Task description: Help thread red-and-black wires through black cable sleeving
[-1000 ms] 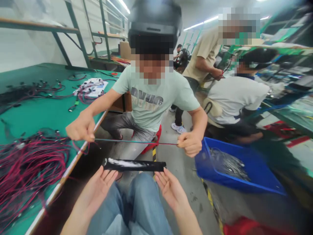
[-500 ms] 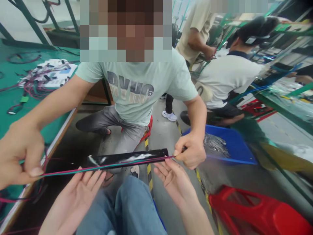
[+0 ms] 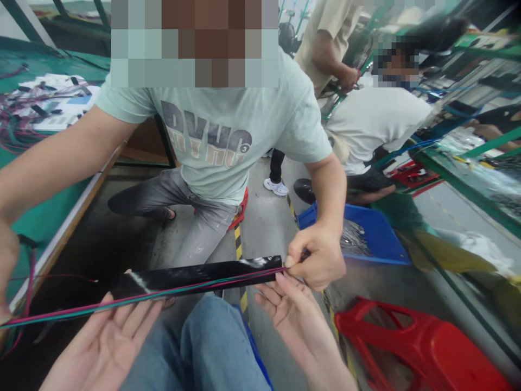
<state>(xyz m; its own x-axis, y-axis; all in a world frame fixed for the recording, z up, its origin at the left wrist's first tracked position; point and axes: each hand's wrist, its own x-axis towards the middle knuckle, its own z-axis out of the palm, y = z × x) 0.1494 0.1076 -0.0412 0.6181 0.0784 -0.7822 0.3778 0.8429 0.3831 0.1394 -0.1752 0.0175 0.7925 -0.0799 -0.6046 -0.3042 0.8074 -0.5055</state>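
A long, flat, glossy black strip (image 3: 195, 275) lies across both of my hands above my knees. My left hand (image 3: 116, 331) is palm up with its fingers stretched out beneath the strip's left part; one fingertip shows past its far edge. Palm up too, my right hand (image 3: 295, 307) has spread fingers touching the underside and near edge of the right end. Thin red and teal wires (image 3: 77, 310) run taut along the strip. A co-worker's hand (image 3: 315, 260) pinches them at the right end, close to my right fingertips. The co-worker's other hand (image 3: 6, 277), partly cut off, is at the wires' left end.
Facing me sits the co-worker (image 3: 203, 141). On the left, a green-topped table (image 3: 57, 168) carries bundled wires and papers. A blue bin (image 3: 386, 239) with metallic pieces and a red stool (image 3: 443, 347) stand to the right. Other people work behind.
The co-worker's hand on the left has moved further left, drawing out more of the wires. My hands and the strip have shifted slightly, staying in contact.
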